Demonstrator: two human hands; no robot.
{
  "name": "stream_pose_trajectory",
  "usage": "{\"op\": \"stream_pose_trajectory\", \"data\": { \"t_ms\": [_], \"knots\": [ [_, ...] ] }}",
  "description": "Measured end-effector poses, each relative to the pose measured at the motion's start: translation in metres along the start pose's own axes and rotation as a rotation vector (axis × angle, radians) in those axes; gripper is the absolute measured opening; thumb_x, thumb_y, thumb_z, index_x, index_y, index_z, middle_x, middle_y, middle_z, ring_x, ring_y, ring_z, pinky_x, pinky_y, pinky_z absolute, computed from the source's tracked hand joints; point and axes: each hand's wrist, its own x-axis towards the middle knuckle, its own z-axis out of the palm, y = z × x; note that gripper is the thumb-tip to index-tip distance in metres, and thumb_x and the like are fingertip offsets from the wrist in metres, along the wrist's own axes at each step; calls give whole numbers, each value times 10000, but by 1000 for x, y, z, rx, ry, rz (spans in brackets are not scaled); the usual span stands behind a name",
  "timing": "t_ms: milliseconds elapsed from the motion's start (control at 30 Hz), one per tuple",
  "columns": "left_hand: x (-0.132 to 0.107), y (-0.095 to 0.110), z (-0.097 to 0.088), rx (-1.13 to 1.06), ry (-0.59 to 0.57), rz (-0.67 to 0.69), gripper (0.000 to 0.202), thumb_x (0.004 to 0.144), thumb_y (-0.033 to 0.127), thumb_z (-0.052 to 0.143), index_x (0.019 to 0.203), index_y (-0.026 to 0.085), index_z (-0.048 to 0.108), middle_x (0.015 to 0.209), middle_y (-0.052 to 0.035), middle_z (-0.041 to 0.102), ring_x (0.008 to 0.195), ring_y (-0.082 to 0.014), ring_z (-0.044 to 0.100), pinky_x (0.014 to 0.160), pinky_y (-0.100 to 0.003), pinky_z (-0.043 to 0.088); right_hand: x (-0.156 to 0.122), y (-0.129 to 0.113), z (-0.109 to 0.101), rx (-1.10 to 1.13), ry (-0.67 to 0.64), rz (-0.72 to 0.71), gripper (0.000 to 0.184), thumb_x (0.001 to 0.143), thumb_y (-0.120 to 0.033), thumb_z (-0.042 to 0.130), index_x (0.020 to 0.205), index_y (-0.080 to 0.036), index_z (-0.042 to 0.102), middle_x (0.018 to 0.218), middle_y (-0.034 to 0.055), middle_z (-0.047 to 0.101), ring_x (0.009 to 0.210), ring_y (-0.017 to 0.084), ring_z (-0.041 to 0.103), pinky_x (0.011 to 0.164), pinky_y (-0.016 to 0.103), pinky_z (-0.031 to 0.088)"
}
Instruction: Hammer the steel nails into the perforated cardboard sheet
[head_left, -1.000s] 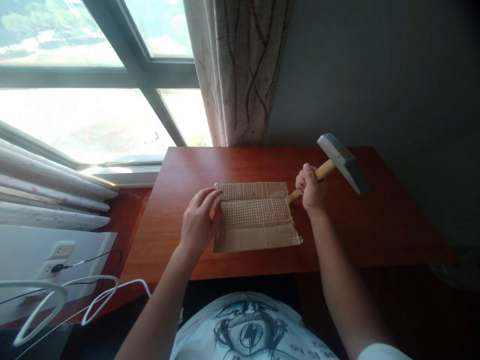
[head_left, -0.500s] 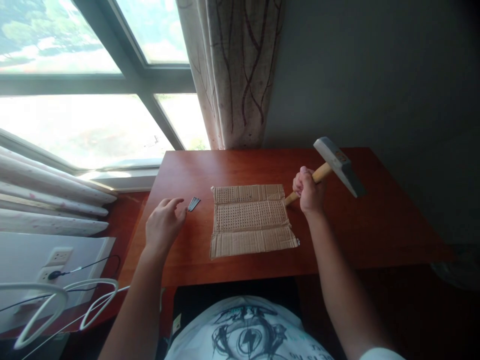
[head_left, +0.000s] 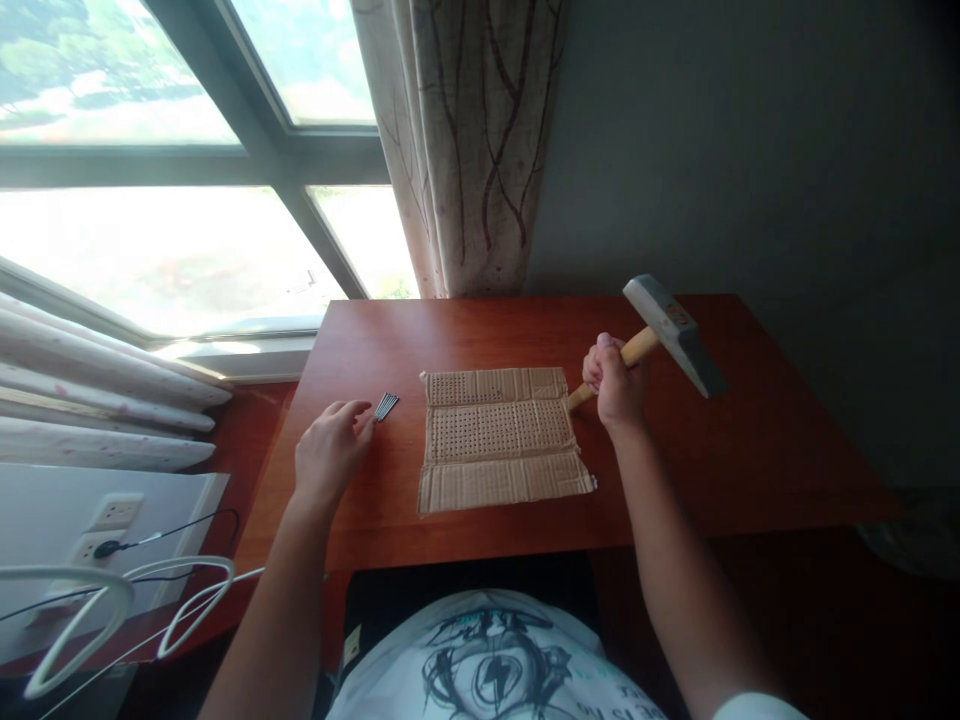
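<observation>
My right hand [head_left: 616, 380] is wrapped round the wooden handle of a hammer [head_left: 673, 335], raised over the right part of the table. Its grey metal head points up and to the right, and the handle's end comes close to the cardboard's right edge. A flat piece of corrugated cardboard [head_left: 499, 440], creased across and dotted with rows of small holes, lies on the table between my hands. To its left is a small bundle of thin metal nails [head_left: 386, 406]. My left hand [head_left: 335, 445] is beside the nails, thumb and forefinger apart, fingertips at their near end; contact is unclear.
The reddish-brown wooden table [head_left: 720, 460] stands against a dark wall, with a window and a patterned curtain [head_left: 480, 150] behind. White cable loops [head_left: 191, 600] and a wall socket [head_left: 116, 512] are at the lower left. My body is close to the front edge.
My left hand has moved slightly right toward the nails, and the gap between its thumb and forefinger has narrowed. My right hand and the hammer are nearly unchanged.
</observation>
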Motion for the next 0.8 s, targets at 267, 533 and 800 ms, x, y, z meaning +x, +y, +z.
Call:
{"op": "stream_pose_trajectory", "data": {
  "t_ms": [267,533,800],
  "knots": [
    [1,1,2,-6,-26,-3,348,940,450,476,1095,249,715,1156,-57,727,971,-251,697,663,-297,458,0,1,-2,62,0,-13,585,907,-536,630,535,-230,298,470,-79,263,388,65,248,373,254,159],
    [2,2,2,6,-2,16,381,949,446,465,1175,235,689,1239,-74,696,1001,-251,695,691,-303,467,0,-1,-1,34,12,-3,596,892,-568,628,528,-233,295,464,-76,255,390,71,244,376,262,161],
    [7,7,3,77,-14,34,406,952,472,469,1199,240,691,1242,-86,695,1027,-288,684,684,-309,477,-2,-1,-1,-47,3,-18,588,911,-585,586,520,-238,317,456,-65,276,396,79,271,387,275,194]
  ]
}}
